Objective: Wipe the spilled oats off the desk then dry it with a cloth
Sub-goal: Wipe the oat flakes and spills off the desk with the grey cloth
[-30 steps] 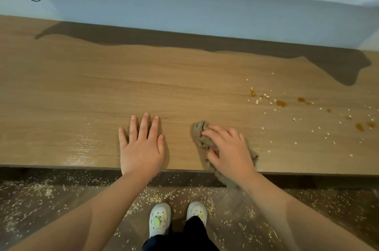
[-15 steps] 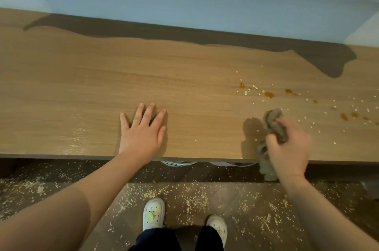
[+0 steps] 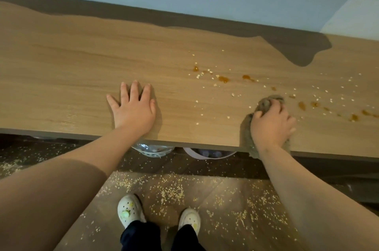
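Our left hand [image 3: 133, 109] lies flat on the desk [image 3: 82, 66], fingers spread, near its front edge. Our right hand [image 3: 272, 125] grips a bunched grey-brown cloth [image 3: 266, 103], pressing it on the desk further right. Scattered oats [image 3: 198, 76] and amber drops [image 3: 223, 79] lie just beyond and right of the cloth; more oats cover the floor [image 3: 205, 220] below.

Right hand [image 3: 272, 122] bunches cloth [image 3: 266, 102] on desk [image 3: 82, 66] — oats [image 3: 233, 94] beside.
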{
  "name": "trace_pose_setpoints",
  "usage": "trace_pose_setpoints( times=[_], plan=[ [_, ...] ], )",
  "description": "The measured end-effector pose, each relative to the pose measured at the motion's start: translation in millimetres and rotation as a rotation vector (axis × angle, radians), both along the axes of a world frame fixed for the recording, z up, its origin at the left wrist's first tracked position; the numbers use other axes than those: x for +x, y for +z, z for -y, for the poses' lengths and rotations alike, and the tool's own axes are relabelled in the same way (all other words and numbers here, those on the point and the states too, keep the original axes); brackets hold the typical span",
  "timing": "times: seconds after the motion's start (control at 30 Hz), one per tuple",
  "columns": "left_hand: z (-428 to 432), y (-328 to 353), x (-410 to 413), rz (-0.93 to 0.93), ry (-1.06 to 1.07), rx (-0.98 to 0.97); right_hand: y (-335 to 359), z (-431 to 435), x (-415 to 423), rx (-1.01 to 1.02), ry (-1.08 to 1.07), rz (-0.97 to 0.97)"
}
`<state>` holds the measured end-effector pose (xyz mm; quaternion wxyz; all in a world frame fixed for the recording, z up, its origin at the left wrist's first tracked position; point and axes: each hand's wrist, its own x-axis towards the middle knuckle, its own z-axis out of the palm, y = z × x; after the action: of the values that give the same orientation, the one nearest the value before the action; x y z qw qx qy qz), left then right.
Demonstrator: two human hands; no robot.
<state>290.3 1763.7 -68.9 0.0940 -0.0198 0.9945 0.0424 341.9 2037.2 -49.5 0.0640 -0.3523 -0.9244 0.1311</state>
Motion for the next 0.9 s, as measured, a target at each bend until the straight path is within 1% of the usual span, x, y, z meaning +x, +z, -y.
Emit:
trace_pose_setpoints(
  times=[0.07, 0.17, 0.2, 0.23, 0.27, 0.37, 0.4, 0.43, 0.5, 0.53, 0.6, 0.7, 0.73, 0.77, 0.8, 0.83, 0.9],
  plan=[
    [-16.5, 5.6, -10.4, 0.049, 0.052, 0.026, -0.4, 15.0, -3.2, 0.0, 0.23, -0.003],
    [-48.7, 10.3, -31.4, 0.12, 0.15, 0.077, 0.9, 24.5, -0.8, -0.035, 0.635, 0.025],
    [-56.0, 9.9, -36.0, 0.127, 0.179, 0.084, 0.3, 18.6, -0.2, -0.038, 0.714, 0.03],
    [-60.5, 7.7, -38.3, 0.117, 0.199, 0.084, -0.3, 8.7, -0.3, -0.034, 0.716, 0.022],
    [-63.3, 4.7, -40.2, 0.092, 0.209, 0.077, -0.7, -4.3, -3.1, -0.026, 0.634, 0.004],
    [-61.7, -1.3, -34.2, 0.029, 0.232, 0.048, 2.0, -33.5, -20.1, -0.077, 0.129, -0.052],
    [-62.1, -3.2, -35.2, 0.025, 0.238, 0.039, 2.0, -36.6, -34.4, -0.085, 0.014, -0.053],
    [-63.1, -4.7, -36.6, 0.024, 0.244, 0.033, 0.6, -36.2, -51.1, -0.074, -0.048, -0.045],
    [-64.9, -6.2, -40.6, 0.014, 0.249, 0.024, -4.2, -28.8, -88.6, -0.068, -0.043, -0.061],
    [-65.2, -6.9, -43.8, 0.008, 0.238, 0.02, -4.1, -22.1, -103.7, -0.067, 0.019, -0.069],
    [-63.9, -7.0, -48.4, 0.007, 0.206, 0.016, -3.3, -3.3, -116.0, -0.045, 0.266, -0.058],
    [-62.2, -7.3, -52.3, 0.013, 0.185, 0.016, -1.3, 15.0, -87.0, -0.081, 0.767, -0.012],
    [-62.0, -7.0, -52.5, 0.013, 0.182, 0.014, 0.5, 14.6, -71.4, -0.095, 0.888, 0.008],
    [-61.8, -6.4, -52.7, 0.014, 0.177, 0.011, 0.4, 8.4, -60.2, -0.074, 0.933, 0.027],
    [-62.1, -5.9, -52.6, 0.015, 0.172, 0.01, -1.0, -2.7, -57.1, -0.022, 0.88, 0.03],
    [-62.6, -5.4, -52.4, 0.017, 0.169, 0.01, -5.3, -16.1, -63.2, 0.037, 0.74, 0.016],
    [-63.4, -5.2, -52.6, 0.014, 0.164, 0.01, -9.9, -40.2, -97.2, 0.081, 0.34, -0.022]
  ],
)
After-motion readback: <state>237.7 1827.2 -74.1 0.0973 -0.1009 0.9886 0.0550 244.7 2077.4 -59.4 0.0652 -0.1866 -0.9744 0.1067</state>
